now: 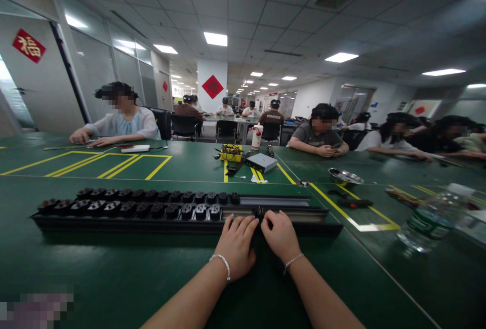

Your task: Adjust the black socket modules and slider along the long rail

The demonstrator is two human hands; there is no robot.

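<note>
A long black rail (125,225) lies across the table before me, its left part filled with a row of black plug-like modules (156,210). A second rail (273,200) with a similar row lies just behind it. My left hand (236,243) rests on the front rail, fingers stretched out over its edge, fingertips beside a single black module (259,211). On the other side of that module, my right hand (280,233) has thumb and index finger bent together in a pinch on it. The fingertips partly hide the module.
Behind the rails are a yellow box with cables (231,153) and a silver box (261,162). To the right stand a metal bowl (346,177), a black-handled tool (355,203) and a water bottle (433,220). Several people sit around the green table (114,273).
</note>
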